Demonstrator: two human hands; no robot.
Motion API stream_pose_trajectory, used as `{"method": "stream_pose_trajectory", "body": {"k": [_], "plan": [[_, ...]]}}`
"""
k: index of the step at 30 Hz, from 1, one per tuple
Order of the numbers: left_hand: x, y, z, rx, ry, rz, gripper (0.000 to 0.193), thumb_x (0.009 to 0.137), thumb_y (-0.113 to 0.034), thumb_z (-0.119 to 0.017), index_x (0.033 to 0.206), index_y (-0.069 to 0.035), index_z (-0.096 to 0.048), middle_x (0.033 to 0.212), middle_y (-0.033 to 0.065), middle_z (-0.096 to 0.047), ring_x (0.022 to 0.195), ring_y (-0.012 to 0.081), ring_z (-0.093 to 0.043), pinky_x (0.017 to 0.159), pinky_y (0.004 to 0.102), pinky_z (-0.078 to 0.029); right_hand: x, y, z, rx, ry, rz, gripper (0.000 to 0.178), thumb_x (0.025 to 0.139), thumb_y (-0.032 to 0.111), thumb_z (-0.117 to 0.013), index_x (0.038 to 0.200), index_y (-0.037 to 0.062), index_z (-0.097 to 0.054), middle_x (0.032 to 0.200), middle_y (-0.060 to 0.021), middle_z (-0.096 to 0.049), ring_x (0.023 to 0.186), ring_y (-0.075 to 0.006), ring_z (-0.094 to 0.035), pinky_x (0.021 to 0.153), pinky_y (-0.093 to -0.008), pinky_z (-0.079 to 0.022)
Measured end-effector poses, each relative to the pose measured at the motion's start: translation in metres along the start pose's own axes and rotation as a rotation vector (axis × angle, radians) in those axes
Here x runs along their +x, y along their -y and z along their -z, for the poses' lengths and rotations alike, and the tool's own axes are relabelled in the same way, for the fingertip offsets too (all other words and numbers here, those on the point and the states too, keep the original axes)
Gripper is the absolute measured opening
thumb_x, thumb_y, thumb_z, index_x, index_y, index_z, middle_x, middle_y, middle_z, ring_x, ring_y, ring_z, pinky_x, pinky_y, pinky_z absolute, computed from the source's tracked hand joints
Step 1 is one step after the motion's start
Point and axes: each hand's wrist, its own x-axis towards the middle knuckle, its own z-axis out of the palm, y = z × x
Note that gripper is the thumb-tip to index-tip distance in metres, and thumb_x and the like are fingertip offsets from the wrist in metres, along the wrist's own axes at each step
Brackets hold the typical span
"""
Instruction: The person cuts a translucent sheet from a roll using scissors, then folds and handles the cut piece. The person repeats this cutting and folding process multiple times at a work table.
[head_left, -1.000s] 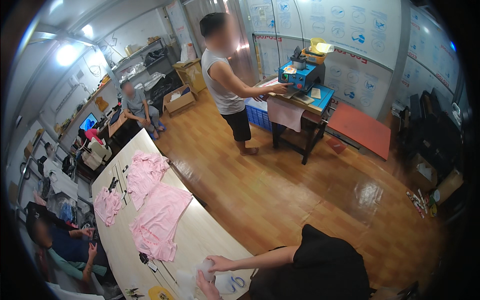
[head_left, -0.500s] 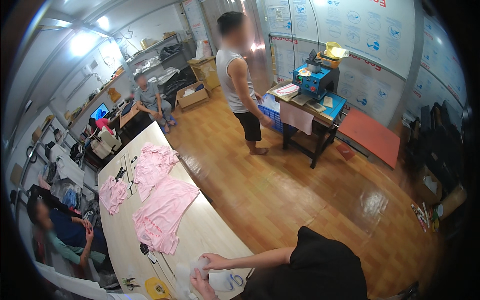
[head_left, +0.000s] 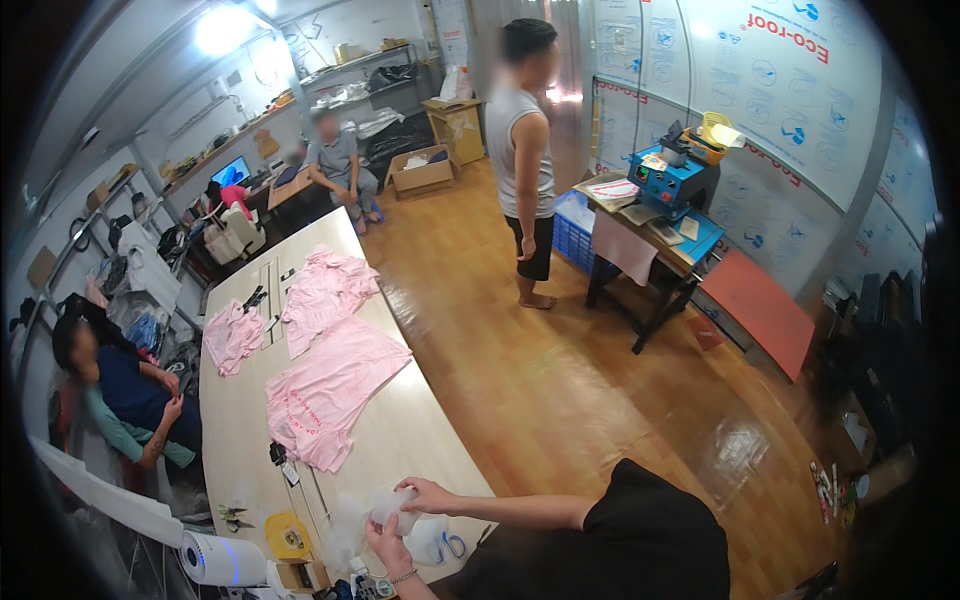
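Observation:
Over the near end of the long table (head_left: 440,440), my right hand (head_left: 430,496) and my left hand (head_left: 388,546) are both closed around a whitish, translucent, roll-like piece (head_left: 396,512). The fingers partly cover it, so its exact kind is unclear. My left wrist wears a bracelet. More see-through whitish material (head_left: 346,525) lies beside my left hand. Just right of the hands, blue-handled scissors (head_left: 452,545) rest next to another white piece (head_left: 425,541). Farther up the table are pink shirts (head_left: 338,388), the nearest with red print.
Near the table's lower left are a yellow item (head_left: 288,535), small snips (head_left: 234,518) and a white cylinder (head_left: 215,558) with a blue light. A person (head_left: 140,400) sits at left, another (head_left: 340,160) at back. A third (head_left: 525,150) stands by a blue heat press (head_left: 672,182).
My view has shifted, so the room sits differently in the picture. The standing person's arm has dropped to the side, away from the press stand. Both my hands still hold the whitish piece.

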Motion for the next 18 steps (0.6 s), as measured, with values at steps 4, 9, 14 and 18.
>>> {"method": "stream_pose_trajectory", "body": {"k": [4, 9, 14, 18], "plan": [[0.004, 0.009, 0.011, -0.013, -0.017, -0.032, 0.062, 0.094, 0.006, -0.075, 0.15, 0.004, -0.048, 0.142, 0.0154, -0.061, 0.126, 0.0276, -0.063, 0.107, 0.0408, -0.053, -0.005, 0.01, -0.002, -0.056, 0.044, 0.01, 0.053, 0.083, 0.017, -0.083, 0.133, 0.0068, -0.069, 0.125, -0.0159, -0.072, 0.112, -0.0262, -0.07, 0.094, -0.0396, -0.057], [0.001, 0.002, 0.005, -0.065, -0.003, -0.004, 0.062, 0.098, 0.0, -0.073, 0.154, 0.003, -0.046, 0.144, 0.0161, -0.06, 0.126, 0.0281, -0.063, 0.105, 0.0409, -0.054, -0.008, 0.014, 0.0, -0.079, -0.011, 0.044, 0.05, 0.081, 0.016, -0.084, 0.129, 0.0082, -0.071, 0.122, -0.0143, -0.072, 0.11, -0.0263, -0.07, 0.093, -0.0394, -0.057], [-0.005, -0.007, -0.004, -0.094, -0.011, 0.094, 0.058, 0.101, -0.009, -0.073, 0.152, 0.001, -0.048, 0.143, 0.0166, -0.06, 0.124, 0.0292, -0.065, 0.101, 0.0429, -0.056, 0.0, 0.005, -0.001, -0.054, -0.062, 0.06, 0.05, 0.08, 0.016, -0.084, 0.128, 0.0098, -0.071, 0.121, -0.0135, -0.072, 0.11, -0.0275, -0.07, 0.094, -0.0403, -0.056], [-0.014, -0.012, -0.014, -0.115, -0.083, 0.14, 0.055, 0.101, -0.011, -0.074, 0.149, 0.0, -0.049, 0.141, 0.0177, -0.061, 0.123, 0.0303, -0.065, 0.1, 0.0442, -0.057, -0.009, 0.019, 0.001, -0.041, -0.053, 0.053, 0.052, 0.08, 0.016, -0.083, 0.13, 0.01, -0.07, 0.121, -0.0133, -0.072, 0.111, -0.0282, -0.07, 0.096, -0.0406, -0.056]]}}
